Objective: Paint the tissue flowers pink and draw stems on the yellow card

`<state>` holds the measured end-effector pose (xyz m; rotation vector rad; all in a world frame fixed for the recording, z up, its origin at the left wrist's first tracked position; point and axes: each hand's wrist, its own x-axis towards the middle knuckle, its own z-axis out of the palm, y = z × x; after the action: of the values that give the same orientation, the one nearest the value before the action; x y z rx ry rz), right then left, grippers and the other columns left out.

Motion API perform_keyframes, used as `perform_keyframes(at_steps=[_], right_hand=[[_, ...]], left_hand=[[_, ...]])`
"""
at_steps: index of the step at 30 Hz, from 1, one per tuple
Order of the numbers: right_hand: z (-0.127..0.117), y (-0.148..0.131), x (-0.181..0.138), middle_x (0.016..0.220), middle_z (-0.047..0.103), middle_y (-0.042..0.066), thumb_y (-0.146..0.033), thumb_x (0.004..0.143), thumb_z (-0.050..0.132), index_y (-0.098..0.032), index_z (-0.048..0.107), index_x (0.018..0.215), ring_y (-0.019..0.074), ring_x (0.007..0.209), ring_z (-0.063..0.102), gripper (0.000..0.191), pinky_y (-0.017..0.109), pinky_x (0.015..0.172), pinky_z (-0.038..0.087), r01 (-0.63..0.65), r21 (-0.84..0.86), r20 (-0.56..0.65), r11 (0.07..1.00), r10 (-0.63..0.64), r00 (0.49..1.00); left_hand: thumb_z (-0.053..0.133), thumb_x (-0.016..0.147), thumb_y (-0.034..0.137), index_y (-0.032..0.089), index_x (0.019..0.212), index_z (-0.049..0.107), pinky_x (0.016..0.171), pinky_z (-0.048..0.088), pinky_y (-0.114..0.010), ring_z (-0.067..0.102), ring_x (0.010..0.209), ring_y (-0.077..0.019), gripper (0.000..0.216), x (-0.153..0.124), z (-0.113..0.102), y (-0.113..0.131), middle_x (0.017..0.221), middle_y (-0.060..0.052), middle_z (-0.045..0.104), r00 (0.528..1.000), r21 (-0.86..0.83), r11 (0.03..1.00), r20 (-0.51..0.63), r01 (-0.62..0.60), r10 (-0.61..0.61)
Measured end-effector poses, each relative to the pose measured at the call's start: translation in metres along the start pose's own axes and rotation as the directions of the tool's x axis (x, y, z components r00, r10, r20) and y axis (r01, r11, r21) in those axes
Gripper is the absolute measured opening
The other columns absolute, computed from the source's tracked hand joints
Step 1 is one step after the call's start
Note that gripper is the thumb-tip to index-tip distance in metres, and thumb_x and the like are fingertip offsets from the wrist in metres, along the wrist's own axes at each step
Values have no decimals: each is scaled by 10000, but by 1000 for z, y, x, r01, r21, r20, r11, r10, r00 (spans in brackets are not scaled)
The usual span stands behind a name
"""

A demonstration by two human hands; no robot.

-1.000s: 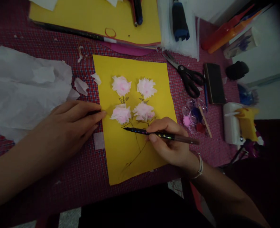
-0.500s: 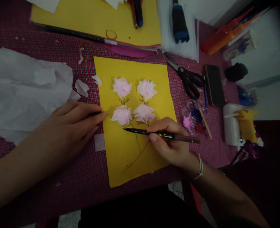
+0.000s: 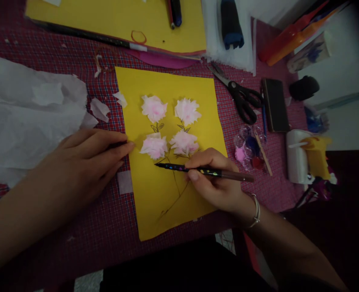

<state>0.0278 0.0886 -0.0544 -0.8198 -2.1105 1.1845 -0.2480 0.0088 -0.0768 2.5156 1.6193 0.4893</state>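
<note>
Right hand (image 3: pixel 219 191): mine, thumb and index pinched closed on a slim black pen with coloured specks and a brown rear end (image 3: pixel 210 172), other fingers curled beneath. Left hand (image 3: pixel 89 162): palm down, fingers loosely extended and close together, nothing seen in its grip; a fingertip overlaps the left edge of a yellow rectangular paper sheet (image 3: pixel 151 190). Pressure there: cannot tell.

Position of sheet: flat on a red-and-blue checked cloth (image 3: pixel 106 229), directly between my hands, long axis running away from me, near end slightly to the right of square. My right hand overlies its right side.

Key relation: pen axis lies crosswise to the sheet's length, tip pointing left and slightly away from me, brown end past the right edge. The tip sits just below the lower-left pale pink tissue-paper flower (image 3: pixel 153 147), near the thin dark stem lines (image 3: pixel 178 191). Only a narrow bare strip separates tip and left fingertip; the right hand controls the pen from farther back. Tip contact with paper: cannot tell.

Surroundings: crumpled white tissue paper (image 3: pixel 24 121) beside the left hand; black-handled scissors (image 3: pixel 243 101) beyond the right hand, just off the sheet.
</note>
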Motion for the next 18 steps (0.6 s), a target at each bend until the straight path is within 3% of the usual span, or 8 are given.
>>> perform_keyframes(at_steps=[18], right_hand=[[-1,1,1,744,637,-17,-123,819,613,-223,602,847,105,657,602,105,244,576,473,-3,-13,-15,1000,3,1000]], left_hand=[[464,976,209,258,1401,474,999,465,-415,539,1117,-230,429,-2,0,-1,1294,-50,553,1000,-20,999,12,27,-27]])
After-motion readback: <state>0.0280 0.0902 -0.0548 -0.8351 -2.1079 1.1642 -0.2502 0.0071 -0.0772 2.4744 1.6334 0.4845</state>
